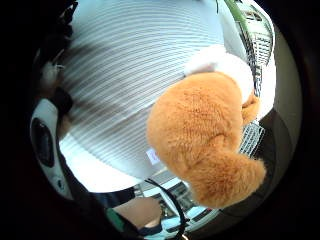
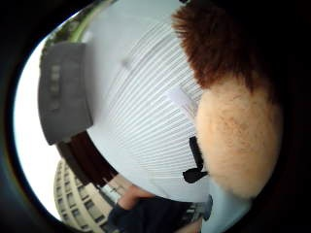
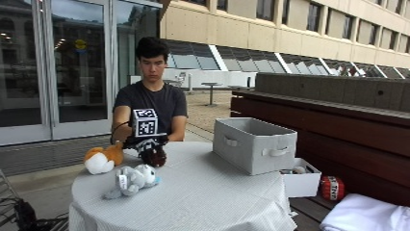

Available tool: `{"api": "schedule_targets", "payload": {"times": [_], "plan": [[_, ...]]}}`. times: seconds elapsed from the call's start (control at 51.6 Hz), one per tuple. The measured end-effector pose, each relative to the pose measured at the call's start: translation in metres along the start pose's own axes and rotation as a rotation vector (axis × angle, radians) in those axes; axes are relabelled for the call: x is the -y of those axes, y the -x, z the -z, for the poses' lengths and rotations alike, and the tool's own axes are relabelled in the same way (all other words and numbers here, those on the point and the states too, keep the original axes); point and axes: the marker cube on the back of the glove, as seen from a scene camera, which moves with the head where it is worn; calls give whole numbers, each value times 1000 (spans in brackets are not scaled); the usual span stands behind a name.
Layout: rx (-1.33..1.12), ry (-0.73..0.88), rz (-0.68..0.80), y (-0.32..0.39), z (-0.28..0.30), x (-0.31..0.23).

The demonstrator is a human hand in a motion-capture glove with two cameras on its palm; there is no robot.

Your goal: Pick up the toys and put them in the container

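1. Fingers of the black-gloved right hand (image 3: 145, 142) hidden in the outside view; curl around the dark brown plush toy (image 3: 154, 155) beneath it too small to judge.
2. Brown toy cut off at the rim in the thumb-side palm view, only dark fur and a tan patch visible.
3. Orange and white plush toy (image 1: 207, 135) close to the palm, face turned away.
4. Contents of the grey fabric container with handles (image 3: 255, 144), well apart from the hand, concealed by its walls.
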Motion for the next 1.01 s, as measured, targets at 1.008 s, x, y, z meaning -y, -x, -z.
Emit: {"api": "schedule_targets", "payload": {"times": [1.008], "plan": [[-71, -458, -63, 135, 288, -14]]}}
